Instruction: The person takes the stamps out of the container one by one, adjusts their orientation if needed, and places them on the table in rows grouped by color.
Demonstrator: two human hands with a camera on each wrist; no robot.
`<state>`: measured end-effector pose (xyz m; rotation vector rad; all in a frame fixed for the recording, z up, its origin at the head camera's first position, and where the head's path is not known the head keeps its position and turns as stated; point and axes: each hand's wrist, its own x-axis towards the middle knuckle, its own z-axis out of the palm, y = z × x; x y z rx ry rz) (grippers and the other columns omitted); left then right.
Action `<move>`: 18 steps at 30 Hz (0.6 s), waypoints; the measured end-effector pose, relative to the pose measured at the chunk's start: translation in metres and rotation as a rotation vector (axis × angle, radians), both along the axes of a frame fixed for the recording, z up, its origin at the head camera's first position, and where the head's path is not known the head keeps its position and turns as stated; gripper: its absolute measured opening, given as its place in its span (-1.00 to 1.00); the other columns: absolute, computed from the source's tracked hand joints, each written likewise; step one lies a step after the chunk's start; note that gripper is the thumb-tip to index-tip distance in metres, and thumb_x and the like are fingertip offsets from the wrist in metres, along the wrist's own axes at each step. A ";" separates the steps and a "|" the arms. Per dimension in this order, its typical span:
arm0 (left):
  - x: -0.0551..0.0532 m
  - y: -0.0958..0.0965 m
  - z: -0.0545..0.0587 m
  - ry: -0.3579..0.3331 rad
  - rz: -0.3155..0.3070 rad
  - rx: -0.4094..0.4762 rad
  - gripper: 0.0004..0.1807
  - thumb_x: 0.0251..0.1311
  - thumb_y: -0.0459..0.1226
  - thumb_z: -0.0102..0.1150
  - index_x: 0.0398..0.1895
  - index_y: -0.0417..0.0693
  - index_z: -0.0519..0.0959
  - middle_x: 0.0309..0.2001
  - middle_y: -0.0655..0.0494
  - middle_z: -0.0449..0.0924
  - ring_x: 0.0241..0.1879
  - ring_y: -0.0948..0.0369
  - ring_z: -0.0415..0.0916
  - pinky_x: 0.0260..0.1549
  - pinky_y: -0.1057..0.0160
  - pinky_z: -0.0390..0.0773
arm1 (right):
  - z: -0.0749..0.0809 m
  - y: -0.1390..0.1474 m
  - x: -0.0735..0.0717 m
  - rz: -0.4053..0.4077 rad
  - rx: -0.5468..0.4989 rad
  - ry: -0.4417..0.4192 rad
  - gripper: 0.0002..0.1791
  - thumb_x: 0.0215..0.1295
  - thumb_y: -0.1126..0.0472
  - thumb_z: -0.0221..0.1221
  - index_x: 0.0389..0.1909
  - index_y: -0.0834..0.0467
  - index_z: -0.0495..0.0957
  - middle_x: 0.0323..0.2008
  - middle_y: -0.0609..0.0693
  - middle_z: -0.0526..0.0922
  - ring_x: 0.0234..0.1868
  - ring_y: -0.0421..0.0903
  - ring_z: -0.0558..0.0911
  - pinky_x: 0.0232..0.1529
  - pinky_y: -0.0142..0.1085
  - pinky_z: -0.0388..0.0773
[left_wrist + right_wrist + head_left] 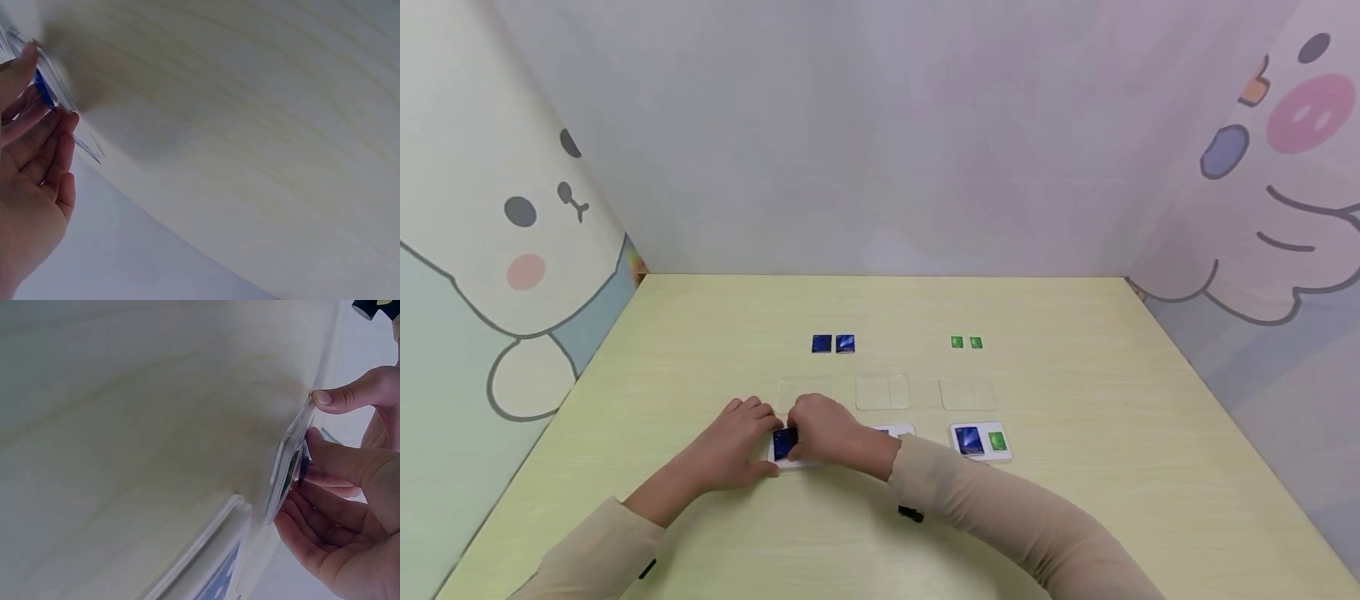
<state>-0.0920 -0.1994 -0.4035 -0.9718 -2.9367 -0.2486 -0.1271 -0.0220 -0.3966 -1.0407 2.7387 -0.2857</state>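
My left hand holds the left end of a shallow white case, its thumb at the near edge and its fingers at the far corner. A dark blue square card lies at the case's left side, pinched by my right hand with thumb and fingers. The right hand covers the rest of the case. In the right wrist view, a green bit shows inside the case, beside the right fingertips. The left wrist view shows the left hand with its fingertips at the case's edge.
Another white case is partly covered by the right arm. A third case at right holds a blue and a green square. Three clear covers lie behind. Farther back are two blue cards and two green cards.
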 end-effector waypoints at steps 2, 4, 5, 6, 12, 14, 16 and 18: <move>0.000 0.000 0.001 -0.013 0.010 -0.009 -0.48 -0.16 -0.04 0.54 -0.16 -0.15 0.64 -0.19 0.10 0.64 -0.14 0.16 0.44 -0.12 0.13 0.36 | 0.000 0.001 0.000 -0.025 -0.011 -0.018 -0.67 0.05 0.00 0.45 -0.22 0.12 0.72 -0.35 -0.11 0.68 -0.38 -0.29 0.50 -0.29 -0.52 0.44; 0.001 0.001 0.001 -0.028 0.022 -0.017 -0.47 -0.16 -0.04 0.54 -0.15 -0.16 0.64 -0.18 0.08 0.65 -0.13 0.15 0.44 -0.10 0.11 0.37 | 0.002 0.002 0.000 -0.050 -0.023 -0.035 -0.68 0.06 0.02 0.45 -0.21 0.11 0.73 -0.32 -0.11 0.70 -0.33 -0.27 0.56 -0.24 -0.50 0.49; 0.001 0.001 0.002 -0.035 0.029 -0.020 -0.47 -0.15 -0.04 0.54 -0.14 -0.16 0.64 -0.18 0.08 0.65 -0.13 0.14 0.44 -0.10 0.11 0.38 | 0.003 0.002 0.000 -0.062 -0.031 -0.050 -0.69 0.08 0.04 0.44 -0.20 0.11 0.73 -0.30 -0.10 0.70 -0.31 -0.27 0.57 -0.23 -0.49 0.50; 0.001 0.001 0.002 -0.040 0.034 -0.023 -0.46 -0.15 -0.04 0.54 -0.14 -0.16 0.64 -0.17 0.07 0.65 -0.12 0.14 0.45 -0.09 0.10 0.38 | 0.003 0.003 -0.001 -0.071 -0.036 -0.062 -0.71 0.09 0.05 0.43 -0.20 0.11 0.73 -0.30 -0.10 0.71 -0.31 -0.26 0.57 -0.24 -0.49 0.51; 0.002 0.002 0.003 -0.048 0.042 -0.029 -0.46 -0.15 -0.04 0.54 -0.13 -0.16 0.64 -0.16 0.07 0.65 -0.12 0.14 0.45 -0.08 0.10 0.39 | 0.003 0.006 -0.003 -0.085 -0.105 -0.130 -0.80 0.15 0.12 0.39 -0.24 0.12 0.74 -0.33 -0.09 0.72 -0.38 -0.29 0.52 -0.33 -0.52 0.45; 0.002 0.002 0.004 -0.048 0.042 -0.028 -0.47 -0.14 -0.05 0.53 -0.12 -0.16 0.64 -0.16 0.07 0.65 -0.11 0.14 0.45 -0.09 0.10 0.39 | 0.003 0.007 -0.004 -0.083 -0.129 -0.139 -0.82 0.16 0.14 0.38 -0.26 0.12 0.74 -0.34 -0.09 0.72 -0.39 -0.30 0.51 -0.34 -0.53 0.44; 0.002 0.002 0.004 -0.051 0.043 -0.026 -0.47 -0.14 -0.05 0.53 -0.12 -0.15 0.64 -0.16 0.07 0.65 -0.11 0.14 0.45 -0.09 0.10 0.39 | 0.003 0.008 -0.005 -0.079 -0.148 -0.136 -0.85 0.17 0.14 0.38 -0.29 0.11 0.73 -0.37 -0.11 0.71 -0.42 -0.32 0.49 -0.36 -0.55 0.42; 0.002 0.003 0.004 -0.056 0.044 -0.025 -0.47 -0.13 -0.05 0.53 -0.12 -0.15 0.64 -0.16 0.07 0.65 -0.11 0.14 0.44 -0.08 0.11 0.38 | 0.002 0.010 -0.005 -0.078 -0.173 -0.136 -0.87 0.16 0.14 0.38 -0.33 0.10 0.73 -0.41 -0.12 0.70 -0.44 -0.33 0.46 -0.39 -0.56 0.39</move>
